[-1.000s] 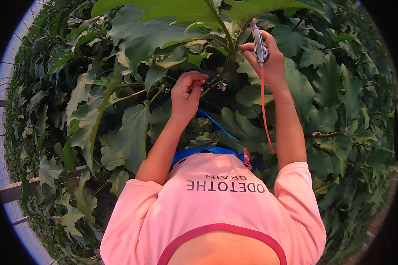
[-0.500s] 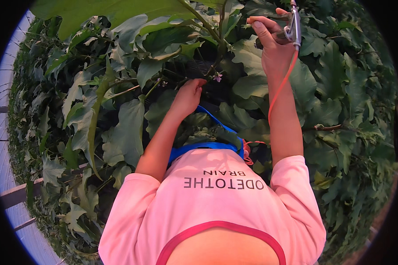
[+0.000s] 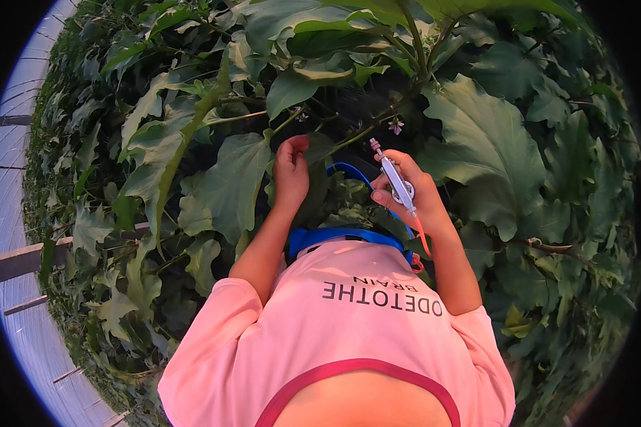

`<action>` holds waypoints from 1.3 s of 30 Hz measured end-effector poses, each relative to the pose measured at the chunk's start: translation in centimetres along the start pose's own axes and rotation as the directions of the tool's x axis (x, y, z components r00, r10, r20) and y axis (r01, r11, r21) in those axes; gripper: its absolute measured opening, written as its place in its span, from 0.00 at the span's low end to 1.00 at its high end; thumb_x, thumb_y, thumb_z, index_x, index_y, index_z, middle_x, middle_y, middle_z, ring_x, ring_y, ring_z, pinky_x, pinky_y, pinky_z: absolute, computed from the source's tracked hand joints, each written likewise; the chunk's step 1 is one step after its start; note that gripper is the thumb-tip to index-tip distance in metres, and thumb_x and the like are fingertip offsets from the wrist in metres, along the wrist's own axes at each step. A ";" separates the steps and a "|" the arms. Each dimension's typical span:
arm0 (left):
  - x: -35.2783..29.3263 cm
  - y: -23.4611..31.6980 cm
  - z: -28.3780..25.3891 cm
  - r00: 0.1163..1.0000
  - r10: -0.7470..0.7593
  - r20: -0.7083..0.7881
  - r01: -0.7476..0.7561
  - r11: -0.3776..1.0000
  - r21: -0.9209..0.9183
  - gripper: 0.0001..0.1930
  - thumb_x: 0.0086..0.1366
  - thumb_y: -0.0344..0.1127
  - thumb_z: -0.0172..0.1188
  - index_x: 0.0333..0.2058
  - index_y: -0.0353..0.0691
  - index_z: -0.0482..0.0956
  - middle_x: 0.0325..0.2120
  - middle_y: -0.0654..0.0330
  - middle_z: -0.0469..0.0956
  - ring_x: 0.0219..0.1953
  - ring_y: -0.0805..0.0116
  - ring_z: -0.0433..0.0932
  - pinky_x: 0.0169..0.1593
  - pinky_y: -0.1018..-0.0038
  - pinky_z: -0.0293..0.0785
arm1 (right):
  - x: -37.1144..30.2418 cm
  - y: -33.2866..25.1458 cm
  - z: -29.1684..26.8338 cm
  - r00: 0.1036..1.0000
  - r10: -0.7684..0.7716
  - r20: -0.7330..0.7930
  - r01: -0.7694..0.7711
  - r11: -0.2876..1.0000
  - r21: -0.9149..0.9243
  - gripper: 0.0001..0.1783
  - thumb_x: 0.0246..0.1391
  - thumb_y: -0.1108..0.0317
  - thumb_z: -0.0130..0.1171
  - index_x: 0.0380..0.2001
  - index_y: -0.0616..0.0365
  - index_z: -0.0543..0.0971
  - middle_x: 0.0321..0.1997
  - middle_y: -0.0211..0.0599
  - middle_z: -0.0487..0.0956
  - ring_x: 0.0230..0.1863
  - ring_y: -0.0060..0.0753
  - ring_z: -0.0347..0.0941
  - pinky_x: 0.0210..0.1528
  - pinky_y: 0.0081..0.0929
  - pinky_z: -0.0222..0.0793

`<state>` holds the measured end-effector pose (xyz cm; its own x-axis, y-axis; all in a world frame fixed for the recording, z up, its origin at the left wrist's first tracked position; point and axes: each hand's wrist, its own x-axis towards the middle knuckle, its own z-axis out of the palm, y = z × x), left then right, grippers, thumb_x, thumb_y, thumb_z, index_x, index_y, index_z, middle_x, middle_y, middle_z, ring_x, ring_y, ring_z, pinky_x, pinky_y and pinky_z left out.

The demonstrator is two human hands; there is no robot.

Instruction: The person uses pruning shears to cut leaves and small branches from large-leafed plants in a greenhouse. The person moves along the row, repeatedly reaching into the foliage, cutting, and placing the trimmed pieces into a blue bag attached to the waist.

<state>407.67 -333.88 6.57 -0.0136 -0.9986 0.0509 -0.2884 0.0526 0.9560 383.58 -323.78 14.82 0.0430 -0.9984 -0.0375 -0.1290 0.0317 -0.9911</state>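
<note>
My right hand (image 3: 421, 193) grips a small silver spray gun (image 3: 397, 183) with a pinkish tip, which points up and left toward a stem. A thin orange hose (image 3: 424, 238) runs from its lower end. My left hand (image 3: 290, 174) is beside a broad green leaf (image 3: 233, 183), fingers curled in; whatever they hold, if anything, is hidden. Between and above my hands, a slanting plant stem (image 3: 367, 132) bears a small purple flower (image 3: 396, 125). The spray gun's tip is just below that flower, apart from it.
Dense lobed leaves surround me, with a large one (image 3: 488, 146) to the right. A blue band (image 3: 349, 235) crosses my waist, and a blue strap-like edge (image 3: 350, 171) curves up from it around some foliage. Pale sheeting (image 3: 32, 313) with bars lies at the far left.
My right hand has come down and left with the spray gun, from the upper right to beside the flower stem. My left hand has drawn slightly away from the stem, with its fingers curled.
</note>
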 end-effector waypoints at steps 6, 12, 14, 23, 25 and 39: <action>5.6 -6.3 -3.6 0.946 -0.017 -0.324 -0.130 0.895 -0.426 0.13 0.72 0.31 0.53 0.51 0.35 0.78 0.46 0.56 0.78 0.49 0.64 0.78 0.55 0.68 0.75 | 8.7 -1.1 2.2 0.978 -0.177 0.109 0.184 0.981 -0.058 0.34 0.55 0.70 0.71 0.61 0.57 0.65 0.47 0.37 0.84 0.41 0.26 0.80 0.45 0.27 0.75; 12.2 -3.7 -6.5 0.916 0.400 0.037 -0.332 0.703 0.628 0.22 0.70 0.48 0.55 0.51 0.36 0.78 0.48 0.54 0.76 0.53 0.58 0.75 0.58 0.63 0.70 | 17.9 -1.1 3.8 0.970 -0.208 -0.127 0.191 0.972 -0.134 0.34 0.58 0.67 0.68 0.63 0.61 0.63 0.54 0.35 0.83 0.45 0.22 0.75 0.50 0.22 0.70; 13.8 -3.8 -6.0 0.869 0.451 0.204 -0.456 0.571 0.682 0.22 0.69 0.49 0.55 0.52 0.39 0.77 0.50 0.54 0.75 0.55 0.59 0.74 0.59 0.62 0.68 | 19.2 -1.7 3.2 0.937 -0.228 -0.266 0.180 0.965 -0.192 0.33 0.59 0.69 0.67 0.62 0.61 0.64 0.55 0.38 0.82 0.48 0.23 0.75 0.50 0.22 0.71; 14.6 -5.4 -5.3 0.520 0.614 0.594 -0.843 0.261 0.470 0.23 0.68 0.53 0.56 0.57 0.53 0.77 0.62 0.57 0.70 0.60 0.62 0.73 0.66 0.55 0.57 | 19.6 0.1 -3.5 0.795 -0.260 -0.548 0.131 0.956 -0.264 0.31 0.58 0.72 0.67 0.62 0.59 0.66 0.54 0.36 0.77 0.55 0.28 0.75 0.53 0.26 0.72; 15.3 -4.7 -4.2 0.425 0.653 0.627 -0.893 0.188 0.409 0.23 0.68 0.54 0.57 0.58 0.56 0.76 0.64 0.58 0.68 0.61 0.63 0.72 0.67 0.54 0.54 | 19.4 -0.1 -4.3 0.774 -0.233 -0.589 0.050 0.949 -0.310 0.29 0.58 0.73 0.67 0.60 0.59 0.68 0.53 0.37 0.77 0.54 0.31 0.75 0.54 0.29 0.73; 21.9 4.4 7.7 0.453 0.884 0.111 -0.891 0.452 0.037 0.10 0.48 0.34 0.74 0.26 0.48 0.80 0.23 0.67 0.74 0.30 0.70 0.79 0.61 0.61 0.71 | 16.2 5.8 -11.0 0.619 -0.320 -0.718 -0.194 0.823 -0.534 0.30 0.61 0.67 0.66 0.62 0.60 0.66 0.56 0.44 0.80 0.59 0.31 0.74 0.64 0.32 0.65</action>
<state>398.73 -355.52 9.63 -0.3674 -0.4062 0.8367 -0.1535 0.9137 0.3762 372.58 -340.31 9.82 -0.6431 -0.6618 0.3852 -0.6437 0.1948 -0.7401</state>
